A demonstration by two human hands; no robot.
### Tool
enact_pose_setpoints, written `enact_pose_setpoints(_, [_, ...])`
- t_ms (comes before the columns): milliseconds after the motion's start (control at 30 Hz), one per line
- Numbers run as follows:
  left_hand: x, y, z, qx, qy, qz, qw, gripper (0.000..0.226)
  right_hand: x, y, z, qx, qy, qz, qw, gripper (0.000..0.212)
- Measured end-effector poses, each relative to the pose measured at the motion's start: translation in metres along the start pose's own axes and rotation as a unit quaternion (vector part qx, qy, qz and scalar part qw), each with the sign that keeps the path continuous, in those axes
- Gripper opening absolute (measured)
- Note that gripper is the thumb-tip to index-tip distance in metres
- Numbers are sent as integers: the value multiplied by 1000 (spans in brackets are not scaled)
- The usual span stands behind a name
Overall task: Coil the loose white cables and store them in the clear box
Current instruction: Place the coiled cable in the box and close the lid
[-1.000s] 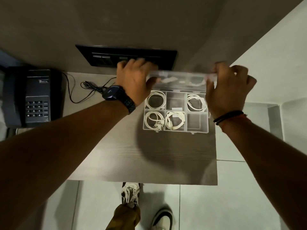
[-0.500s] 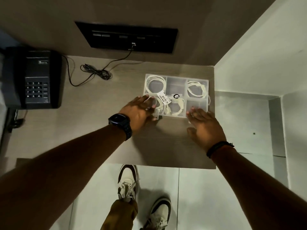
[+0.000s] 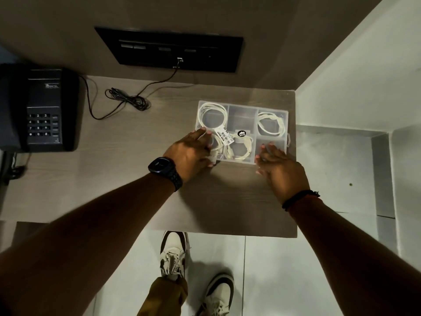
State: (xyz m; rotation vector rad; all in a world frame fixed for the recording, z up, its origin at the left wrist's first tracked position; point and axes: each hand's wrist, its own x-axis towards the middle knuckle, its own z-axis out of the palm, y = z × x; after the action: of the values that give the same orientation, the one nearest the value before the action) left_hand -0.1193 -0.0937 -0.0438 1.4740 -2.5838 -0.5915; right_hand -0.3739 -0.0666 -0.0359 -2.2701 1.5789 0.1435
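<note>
I am seeing two pale shoes standing on the tiled floor nearest me, below the table edge. On the table, the left hand is lying flat with fingers spread on the near-left corner of the lidded clear box, and the right hand is pressing flat and unclenched on its near-right corner, neither gripping. Coiled white cables are sitting inside the compartments; farther left a black telephone is resting, a wall panel beyond.
</note>
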Motion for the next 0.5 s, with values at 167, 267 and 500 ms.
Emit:
enact_pose_setpoints(167, [-3,-1,7,-62,69,-70,993,63,-4,-3,1,52,97,0,994,33])
enact_pose_setpoints(267, [-2,-3,7,-23,85,-47,995,65,-2,2,2,51,122,-27,991,34])
enact_pose_setpoints(500, [-2,-1,6,43,54,-3,998,53,-2,16,-8,52,95,-96,989,43])
